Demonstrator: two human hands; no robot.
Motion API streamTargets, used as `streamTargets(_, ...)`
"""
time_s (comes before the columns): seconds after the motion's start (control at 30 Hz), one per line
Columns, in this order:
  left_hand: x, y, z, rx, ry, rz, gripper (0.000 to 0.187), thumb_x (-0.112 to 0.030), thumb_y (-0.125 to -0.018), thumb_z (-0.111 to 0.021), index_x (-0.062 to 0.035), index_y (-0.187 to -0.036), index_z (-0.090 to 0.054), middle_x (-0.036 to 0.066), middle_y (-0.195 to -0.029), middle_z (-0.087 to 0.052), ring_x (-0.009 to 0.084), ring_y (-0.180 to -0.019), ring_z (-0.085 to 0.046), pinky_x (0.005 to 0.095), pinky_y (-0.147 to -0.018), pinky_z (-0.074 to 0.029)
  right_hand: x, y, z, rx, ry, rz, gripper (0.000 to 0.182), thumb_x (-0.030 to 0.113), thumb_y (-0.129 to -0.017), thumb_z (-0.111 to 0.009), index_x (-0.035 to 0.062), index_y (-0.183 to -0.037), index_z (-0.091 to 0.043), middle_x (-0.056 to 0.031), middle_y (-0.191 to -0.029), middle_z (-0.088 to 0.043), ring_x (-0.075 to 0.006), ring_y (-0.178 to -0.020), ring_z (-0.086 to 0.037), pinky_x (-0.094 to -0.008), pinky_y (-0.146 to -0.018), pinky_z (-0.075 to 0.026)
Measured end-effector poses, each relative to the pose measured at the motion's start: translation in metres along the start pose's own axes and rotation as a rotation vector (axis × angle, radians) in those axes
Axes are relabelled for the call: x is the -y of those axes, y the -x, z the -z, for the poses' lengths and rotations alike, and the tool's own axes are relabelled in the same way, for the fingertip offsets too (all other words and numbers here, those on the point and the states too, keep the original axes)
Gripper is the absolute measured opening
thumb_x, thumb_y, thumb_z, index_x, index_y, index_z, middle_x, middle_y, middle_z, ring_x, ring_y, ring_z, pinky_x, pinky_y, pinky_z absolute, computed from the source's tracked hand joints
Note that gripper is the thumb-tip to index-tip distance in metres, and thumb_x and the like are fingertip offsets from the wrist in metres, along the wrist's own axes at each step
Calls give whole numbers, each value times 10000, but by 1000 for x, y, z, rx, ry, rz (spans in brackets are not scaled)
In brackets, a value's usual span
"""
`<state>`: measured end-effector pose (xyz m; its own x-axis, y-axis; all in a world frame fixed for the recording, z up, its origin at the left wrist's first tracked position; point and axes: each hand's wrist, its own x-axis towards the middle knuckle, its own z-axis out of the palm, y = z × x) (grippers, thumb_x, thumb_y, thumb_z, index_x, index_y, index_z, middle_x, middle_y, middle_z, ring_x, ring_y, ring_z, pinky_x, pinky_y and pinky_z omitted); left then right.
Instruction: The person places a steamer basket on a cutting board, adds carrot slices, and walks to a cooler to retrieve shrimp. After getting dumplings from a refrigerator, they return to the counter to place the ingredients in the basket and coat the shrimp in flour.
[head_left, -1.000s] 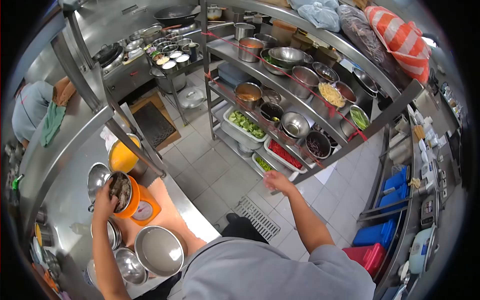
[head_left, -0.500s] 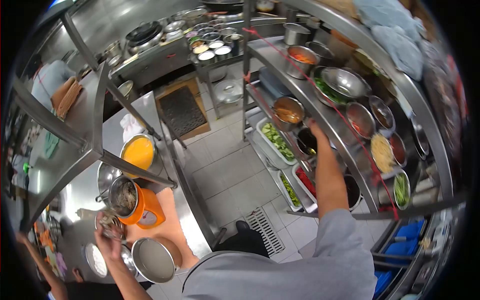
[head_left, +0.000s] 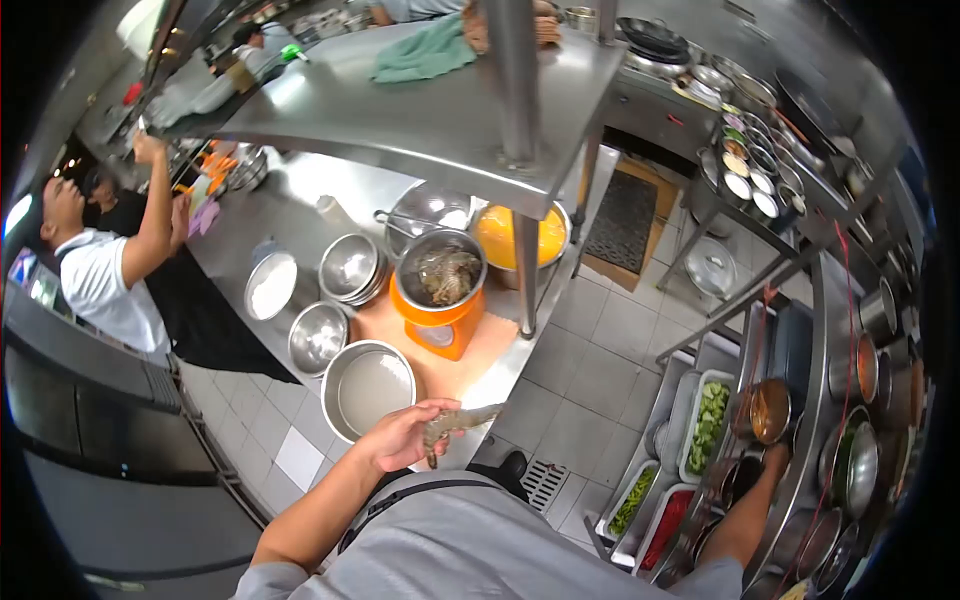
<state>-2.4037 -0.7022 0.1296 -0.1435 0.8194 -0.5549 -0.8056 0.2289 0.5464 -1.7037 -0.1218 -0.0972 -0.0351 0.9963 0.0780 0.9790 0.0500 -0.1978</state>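
My left hand (head_left: 402, 436) is closed on a raw grey shrimp (head_left: 460, 421), held above the near edge of the steel table. Beside it on the table stands a steel pot of cloudy liquid (head_left: 368, 392). Behind that, an orange kitchen scale (head_left: 440, 335) carries a steel bowl (head_left: 408, 268) with more shrimp (head_left: 447, 276) inside. Far to the right, my right hand (head_left: 776, 457) reaches in at the shelf rack, close to a pot of brown sauce (head_left: 770, 412); its fingers are hidden.
Steel bowls (head_left: 318, 338), a container of white stuff (head_left: 270, 286) and a pot of yellow liquid (head_left: 497, 240) stand on the table under an overhead shelf (head_left: 400, 125). Trays of green vegetables (head_left: 708, 425) sit low in the rack. A co-worker (head_left: 110, 265) stands at left.
The view has swung left. My left hand has come from the bowls beside the scale toward my body and now holds a shrimp. My right hand is still at the rack.
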Motion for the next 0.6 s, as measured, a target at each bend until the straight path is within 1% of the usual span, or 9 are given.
streamTargets(0.03, -1, -2, -5, -13, -9, 2, 421, -282, -1044, -510, -98, -1422, -532, 157, -1121, -661, 188, -796, -556, 328, -770, -486, -5, -1, -5, -30, -27, 28, 342, 279, -926, -663, 18, -1141, -712, -272, -1142, -690, -485, -1106, -630, -540, -898, -505)
streamTargets(0.07, -3, -3, -10, -28, -20, 5, 439, -272, -1048, -472, -81, -1441, -521, 155, -1121, -664, 173, -778, -542, 304, -764, -480, 11, 5, 9, 73, 52, -89, 378, 321, -924, -664, 24, -1153, -714, -273, -1161, -687, -476, -1127, -628, -523, -913, -502)
streamTargets(0.1, -6, -5, -15, -38, -14, -9, 439, -272, -1048, -472, -81, -1441, -521, 155, -1121, -664, 173, -778, -542, 304, -764, -480, 31, 17, 31, 122, -102, -75, 412, 349, -923, -660, 22, -1169, -708, -275, -1181, -682, -468, -1125, -637, -497, -907, -508)
streamTargets(0.2, -14, -13, -19, -132, -222, -92, 542, -227, -1029, -347, 2, -1511, -442, 157, -1099, -665, 125, -719, -477, 231, -709, -450, 22, 15, 38, 198, -140, -3, 400, 334, -939, -648, 16, -1175, -708, -254, -1128, -713, -438, -1073, -671, -467, -896, -512)
streamTargets(0.37, -37, -10, -12, -80, -144, -127, 479, -187, -1042, -328, -29, -1442, -538, 106, -1105, -679, 118, -954, -551, 250, -742, -429, 3, 14, 21, -349, -252, -82, 354, 303, -949, -654, -3, -1112, -729, -200, -1022, -749, -367, -958, -697, -426, -862, -524)
streamTargets(0.4, -42, -6, -12, -54, -101, -137, 474, -186, -1037, -339, -29, -1439, -536, 106, -1114, -676, 122, -964, -557, 254, -760, -436, 44, 45, 40, -286, -329, 29, 308, 271, -957, -663, -3, -1081, -732, -154, -976, -747, -309, -917, -688, -398, -846, -524)
streamTargets(0.5, -53, 2, 2, 58, 26, -190, 461, -119, -1004, -445, -22, -1452, -491, 114, -1161, -656, 139, -938, -588, 282, -833, -501, 270, 185, 114, -78, -663, 244, 195, 190, -970, -689, 3, -1017, -720, -45, -916, -712, -161, -864, -645, -310, -811, -509)
streamTargets(0.53, -53, 2, 12, 93, 12, -216, 457, -99, -996, -470, -23, -1447, -493, 115, -1165, -653, 140, -948, -599, 280, -839, -511, 334, 228, 109, 72, -856, 227, 128, 107, -971, -651, 10, -1035, -707, -65, -995, -706, -160, -904, -635, -340, -862, -515)
streamTargets(0.6, -55, 11, 26, 134, -21, -284, 452, -55, -981, -528, -27, -1431, -500, 104, -1170, -650, 141, -999, -625, 280, -849, -529, 477, 317, 123, 292, -1095, 483, 72, 66, -937, -680, 20, -987, -703, -54, -955, -689, -141, -879, -624, -272, -836, -496)
